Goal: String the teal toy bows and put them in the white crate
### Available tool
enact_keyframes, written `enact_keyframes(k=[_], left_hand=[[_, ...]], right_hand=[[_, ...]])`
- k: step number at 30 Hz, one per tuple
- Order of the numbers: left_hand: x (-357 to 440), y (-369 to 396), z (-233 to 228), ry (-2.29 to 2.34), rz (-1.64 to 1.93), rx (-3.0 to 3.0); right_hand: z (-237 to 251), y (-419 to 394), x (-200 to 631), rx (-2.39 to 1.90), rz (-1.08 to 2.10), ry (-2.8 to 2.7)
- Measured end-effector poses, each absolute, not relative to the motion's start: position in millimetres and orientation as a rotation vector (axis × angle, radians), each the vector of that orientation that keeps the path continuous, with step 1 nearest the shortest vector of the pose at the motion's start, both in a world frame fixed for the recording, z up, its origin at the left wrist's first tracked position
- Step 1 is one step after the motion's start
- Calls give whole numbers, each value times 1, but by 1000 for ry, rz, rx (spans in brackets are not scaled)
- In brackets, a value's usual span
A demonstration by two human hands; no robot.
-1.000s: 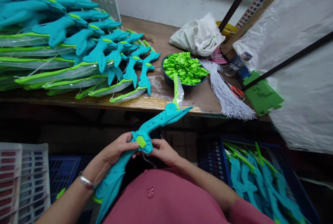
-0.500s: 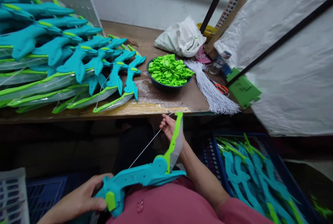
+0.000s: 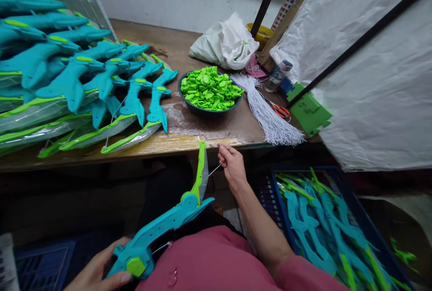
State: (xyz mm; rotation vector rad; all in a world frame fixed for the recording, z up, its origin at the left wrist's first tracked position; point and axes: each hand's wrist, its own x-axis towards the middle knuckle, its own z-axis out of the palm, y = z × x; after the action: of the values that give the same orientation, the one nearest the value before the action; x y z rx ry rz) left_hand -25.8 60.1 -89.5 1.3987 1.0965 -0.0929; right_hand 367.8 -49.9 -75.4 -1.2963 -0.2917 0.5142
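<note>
The left hand [image 3: 101, 270] grips the teal-and-green plastic toy bow [image 3: 158, 232] at its handle. Ahead of it, the right hand [image 3: 232, 165] pinches the thin white string [image 3: 213, 170] just beside the bow's green tip. Stringing seems underway; next, the string needs tension held.

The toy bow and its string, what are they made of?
The toy bow looks like moulded plastic: smooth, slightly glossy teal with bright green parts. The string looks like thin white cord, probably nylon or cotton; it is too fine to tell.

toy bow [image 3: 162, 225] swung upright, right hand [image 3: 232, 165] beside tip
</note>
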Motion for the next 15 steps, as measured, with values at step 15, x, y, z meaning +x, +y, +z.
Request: enact_keyframes(k=[15], left_hand=[[-4, 25, -94, 967, -122, 1620]], right_hand=[[-75, -4, 368, -1883, -78, -998]])
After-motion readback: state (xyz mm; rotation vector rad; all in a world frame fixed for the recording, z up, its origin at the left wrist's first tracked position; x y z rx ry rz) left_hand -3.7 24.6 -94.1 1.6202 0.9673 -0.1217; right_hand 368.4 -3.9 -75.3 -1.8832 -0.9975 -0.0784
